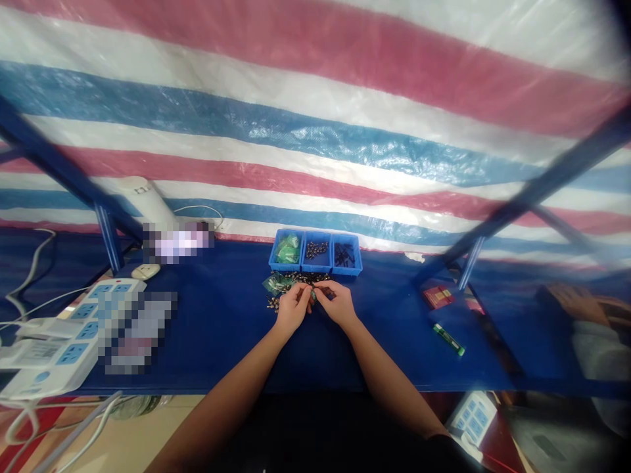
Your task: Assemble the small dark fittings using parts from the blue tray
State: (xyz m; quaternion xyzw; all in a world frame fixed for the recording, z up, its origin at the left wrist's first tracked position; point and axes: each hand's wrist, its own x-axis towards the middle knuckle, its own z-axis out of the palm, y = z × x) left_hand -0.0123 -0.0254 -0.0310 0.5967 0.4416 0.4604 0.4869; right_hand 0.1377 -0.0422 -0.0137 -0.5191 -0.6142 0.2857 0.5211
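My left hand (pixel 293 307) and my right hand (pixel 338 303) meet over the blue tabletop, fingertips pinched together. Between them is a small greenish piece (pixel 313 295), too small to name and mostly covered by the fingers. Just beyond the fingers lies a loose pile of small dark and brass-coloured parts (pixel 273 303), with a green, plastic-looking heap (pixel 271 284) at its left. Behind the pile stand three joined blue bins (pixel 316 267). Green pieces (pixel 288 251) in clear plastic fill the left bin, brass-and-black parts (pixel 316 249) the middle one, and thin black parts (pixel 345 255) the right one.
A white power strip (pixel 73 341) with plugs and cables lies at left, near a white cylinder (pixel 148 202). To the right are a red box (pixel 438 297) and a green tube (pixel 448 339). Blue frame posts (pixel 472 263) flank the table. Another person's hand (pixel 572 302) shows at far right.
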